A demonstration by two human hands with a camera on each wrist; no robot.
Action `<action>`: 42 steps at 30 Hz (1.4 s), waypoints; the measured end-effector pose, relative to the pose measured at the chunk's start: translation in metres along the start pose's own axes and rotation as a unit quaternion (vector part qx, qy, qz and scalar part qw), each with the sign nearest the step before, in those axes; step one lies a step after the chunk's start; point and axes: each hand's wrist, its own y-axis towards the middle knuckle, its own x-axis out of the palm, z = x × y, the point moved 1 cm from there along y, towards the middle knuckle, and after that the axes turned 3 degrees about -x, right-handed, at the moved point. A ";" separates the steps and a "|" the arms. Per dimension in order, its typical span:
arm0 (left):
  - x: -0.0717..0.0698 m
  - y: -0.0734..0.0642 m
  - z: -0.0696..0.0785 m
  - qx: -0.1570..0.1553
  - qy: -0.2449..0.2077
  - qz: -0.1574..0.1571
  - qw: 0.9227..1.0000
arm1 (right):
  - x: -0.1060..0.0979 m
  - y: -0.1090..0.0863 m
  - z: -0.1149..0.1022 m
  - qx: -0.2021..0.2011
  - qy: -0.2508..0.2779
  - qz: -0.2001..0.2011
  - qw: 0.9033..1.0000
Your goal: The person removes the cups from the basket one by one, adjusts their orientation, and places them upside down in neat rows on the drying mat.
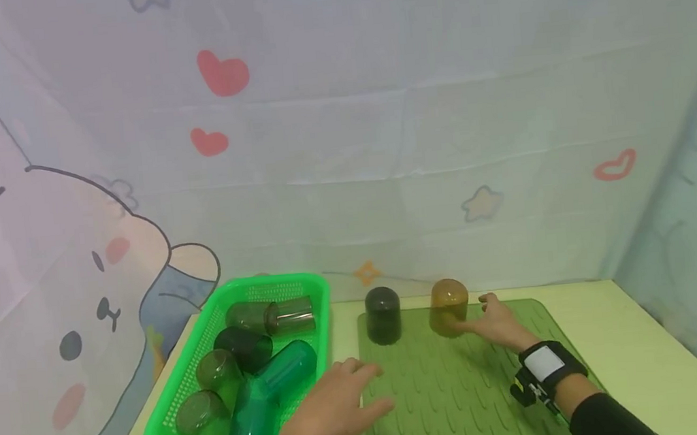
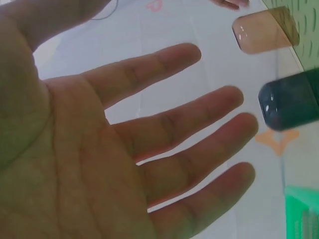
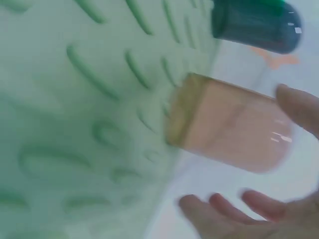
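Observation:
An amber glass [image 1: 450, 307], rounded end up, stands on the far edge of the green ridged mat [image 1: 436, 388]. My right hand [image 1: 497, 325] is close beside it on its right. In the right wrist view the thumb [image 3: 299, 107] overlaps the amber glass's rounded end, while the other fingers are spread below it with a gap. A dark grey glass [image 1: 383, 316] stands the same way up, to the left of the amber one. Nearer the front, my left hand [image 1: 334, 410] hovers between the basket and the mat, its fingers [image 2: 174, 124] straight and spread, holding nothing.
A bright green basket [image 1: 156, 430] on the left holds several glasses lying in it, among them a teal one [image 1: 289, 365] and a dark one [image 1: 245, 348]. A printed cloth [image 1: 404, 138] hangs behind the pale yellow table [image 1: 628, 339].

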 end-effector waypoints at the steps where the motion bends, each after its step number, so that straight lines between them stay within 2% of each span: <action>1: -0.002 -0.002 0.000 -0.003 0.000 0.000 1.000 | -0.004 -0.006 -0.003 -0.006 -0.015 -0.007 1.000; 4: -0.012 -0.011 0.000 -0.007 0.009 0.004 1.000 | -0.014 -0.023 -0.014 -0.032 -0.061 -0.023 0.997; 7: -0.024 -0.020 -0.001 -0.004 0.044 0.016 0.999 | -0.022 -0.040 -0.024 -0.055 -0.090 -0.041 0.994; 11: -0.040 -0.028 -0.006 -0.008 0.095 0.023 0.995 | -0.030 -0.062 -0.035 -0.064 -0.100 -0.064 0.991; 15: -0.061 -0.029 -0.017 -0.036 0.128 0.014 0.991 | -0.034 -0.077 -0.044 -0.065 -0.096 -0.073 0.991; 20: -0.084 -0.024 -0.031 -0.080 0.120 -0.006 0.990 | -0.034 -0.089 -0.051 -0.068 -0.095 -0.069 0.991; 25: -0.095 -0.011 -0.050 -0.083 0.138 -0.027 0.987 | -0.032 -0.097 -0.051 -0.050 -0.075 -0.089 0.992; 29: -0.095 0.009 -0.065 -0.081 0.150 -0.054 0.984 | -0.031 -0.101 -0.046 -0.034 -0.063 -0.106 0.992; 33: -0.088 0.032 -0.075 -0.099 0.166 -0.073 0.978 | -0.032 -0.103 -0.041 -0.032 -0.056 -0.110 0.992; 37: -0.078 0.054 -0.085 -0.130 0.182 -0.092 0.970 | -0.032 -0.102 -0.036 -0.033 -0.051 -0.107 0.992; 42: -0.067 0.073 -0.098 -0.155 0.201 -0.119 0.960 | -0.033 -0.101 -0.036 -0.037 -0.060 -0.100 0.992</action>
